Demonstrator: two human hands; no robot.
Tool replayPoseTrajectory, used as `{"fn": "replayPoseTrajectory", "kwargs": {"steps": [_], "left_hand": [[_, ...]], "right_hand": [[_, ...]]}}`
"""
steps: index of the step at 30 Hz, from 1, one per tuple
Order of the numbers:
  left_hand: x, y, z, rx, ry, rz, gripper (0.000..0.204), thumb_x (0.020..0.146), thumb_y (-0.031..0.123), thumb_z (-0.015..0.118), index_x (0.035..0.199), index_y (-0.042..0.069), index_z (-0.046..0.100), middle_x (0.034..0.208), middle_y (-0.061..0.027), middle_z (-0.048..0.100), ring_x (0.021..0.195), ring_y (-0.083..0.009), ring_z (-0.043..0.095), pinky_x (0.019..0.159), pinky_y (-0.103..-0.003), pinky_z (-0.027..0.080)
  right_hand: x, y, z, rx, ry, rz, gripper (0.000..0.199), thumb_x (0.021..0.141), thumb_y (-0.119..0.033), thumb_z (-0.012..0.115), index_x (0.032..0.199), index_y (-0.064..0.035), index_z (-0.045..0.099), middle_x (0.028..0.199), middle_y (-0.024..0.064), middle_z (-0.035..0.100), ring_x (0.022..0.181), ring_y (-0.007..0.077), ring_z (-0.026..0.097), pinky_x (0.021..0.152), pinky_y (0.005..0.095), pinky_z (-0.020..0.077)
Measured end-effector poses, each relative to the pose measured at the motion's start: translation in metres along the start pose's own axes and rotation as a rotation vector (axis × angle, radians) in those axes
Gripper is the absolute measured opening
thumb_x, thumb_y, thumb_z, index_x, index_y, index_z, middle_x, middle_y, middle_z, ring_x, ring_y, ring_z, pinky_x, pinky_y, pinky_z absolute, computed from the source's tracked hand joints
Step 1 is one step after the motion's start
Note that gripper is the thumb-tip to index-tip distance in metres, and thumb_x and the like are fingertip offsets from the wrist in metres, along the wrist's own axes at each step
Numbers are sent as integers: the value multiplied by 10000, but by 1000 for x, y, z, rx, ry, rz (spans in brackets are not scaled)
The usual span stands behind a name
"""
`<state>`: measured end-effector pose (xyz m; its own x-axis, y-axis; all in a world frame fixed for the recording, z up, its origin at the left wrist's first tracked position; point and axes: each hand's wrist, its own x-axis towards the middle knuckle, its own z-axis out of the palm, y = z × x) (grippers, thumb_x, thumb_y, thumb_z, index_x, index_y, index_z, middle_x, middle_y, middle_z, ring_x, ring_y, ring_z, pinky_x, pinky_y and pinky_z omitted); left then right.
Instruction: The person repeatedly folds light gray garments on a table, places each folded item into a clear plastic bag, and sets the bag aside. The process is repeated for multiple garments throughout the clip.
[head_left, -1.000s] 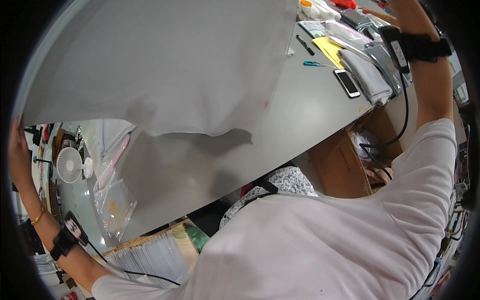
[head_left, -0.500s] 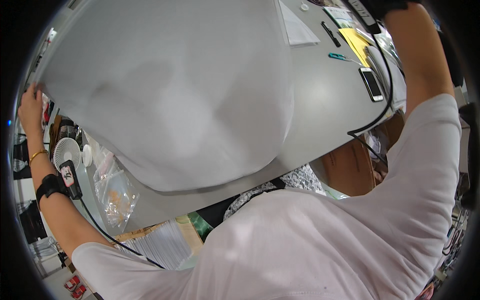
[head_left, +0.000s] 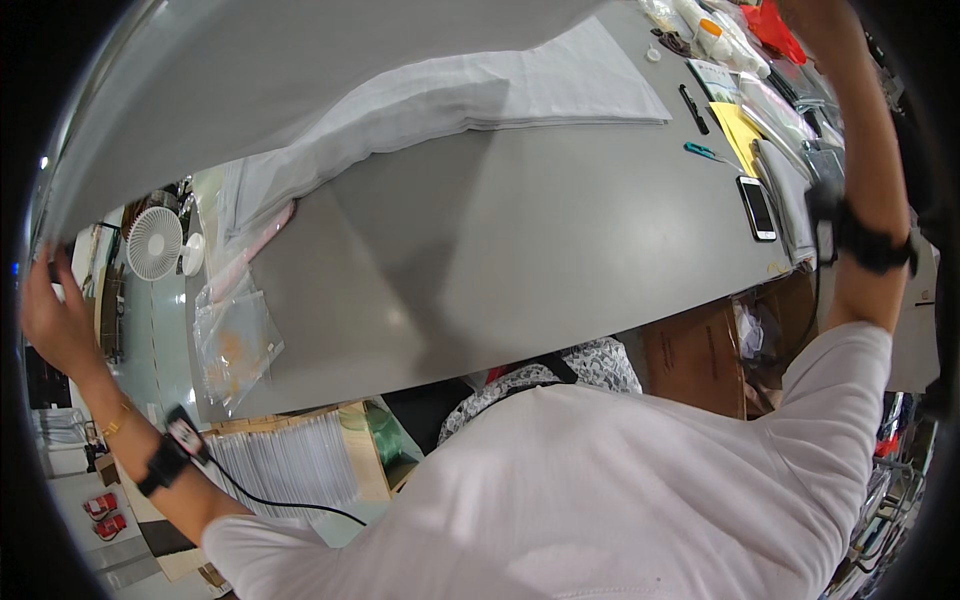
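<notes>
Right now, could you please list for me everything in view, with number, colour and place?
raised cloth: 1, grey, upper left
lower cloth: at least 1, white, table's far side
table: 1, grey, centre
fan: 1, white, left
plastic bags: several, clear, table's left edge
phone: 1, black and white, table's right
pen: 1, black, upper right
snips: 1, teal, near pen
flat sheet: 1, yellow, right of snips
folded cloth: 1, grey, right of phone
carton: 1, brown, below table's right
stacked sheets: many, white, below table's left
other clutter: uncountable, mixed, around the edges
shirt: 1, white, bottom
straps: 2, black, forearms
left hand: 1, bare, at raised cloth's corner
right hand: 1, bare, top right, partly cut off
</notes>
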<state>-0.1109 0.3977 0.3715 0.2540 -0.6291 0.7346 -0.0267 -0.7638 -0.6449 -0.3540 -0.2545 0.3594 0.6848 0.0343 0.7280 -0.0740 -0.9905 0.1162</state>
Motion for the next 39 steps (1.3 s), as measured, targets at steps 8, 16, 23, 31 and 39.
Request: {"fn": "replayPoseTrajectory", "kwargs": {"steps": [8, 16, 23, 31, 39], "left_hand": [[-190, 121, -115, -388, -276, -121, 312, 822, 15, 734, 1125, 72, 685, 1166, -123, 624, 1049, -333, 579, 910, -428, 461], [-288, 182, -162, -1072, -707, -452, 225, 821, -30, 658, 1030, 54, 662, 1231, -139, 635, 1173, -330, 572, 1050, -420, 430], [-295, 224, -25, -1802, -856, -1360, 224, 1006, 99, 649, 1207, 2, 649, 1145, -84, 709, 1069, -148, 656, 939, -295, 506], [-251, 282, 103, -1746, -1145, -1289, 358, 992, 141, 699, 1317, 22, 604, 1016, -56, 737, 926, -113, 684, 770, -251, 536], [-290, 233, -59, -1319, -1173, -215, 602, 777, -52, 744, 1351, 61, 602, 976, -74, 574, 978, -260, 546, 950, -388, 455]], "right_hand": [[-206, -62, 26, 410, -265, -105, 374, 595, 51, 818, 836, -41, 547, 930, 127, 631, 806, 339, 649, 673, 403, 522], [-312, -102, 60, 598, -660, -13, 429, 651, 80, 762, 1043, -50, 647, 978, 87, 674, 969, 324, 651, 844, 398, 520], [-297, -86, 168, 1363, -597, 1075, 89, 1001, -125, 656, 1043, -46, 663, 983, 7, 700, 892, 69, 648, 776, 254, 524], [-247, -78, 268, 974, -665, 977, 468, 967, -229, 744, 1329, 24, 590, 937, 48, 726, 834, 78, 651, 720, 240, 516], [-307, -101, 154, 645, -824, 229, 580, 756, 4, 822, 1305, -82, 655, 949, 37, 619, 931, 192, 595, 836, 285, 445]]}}
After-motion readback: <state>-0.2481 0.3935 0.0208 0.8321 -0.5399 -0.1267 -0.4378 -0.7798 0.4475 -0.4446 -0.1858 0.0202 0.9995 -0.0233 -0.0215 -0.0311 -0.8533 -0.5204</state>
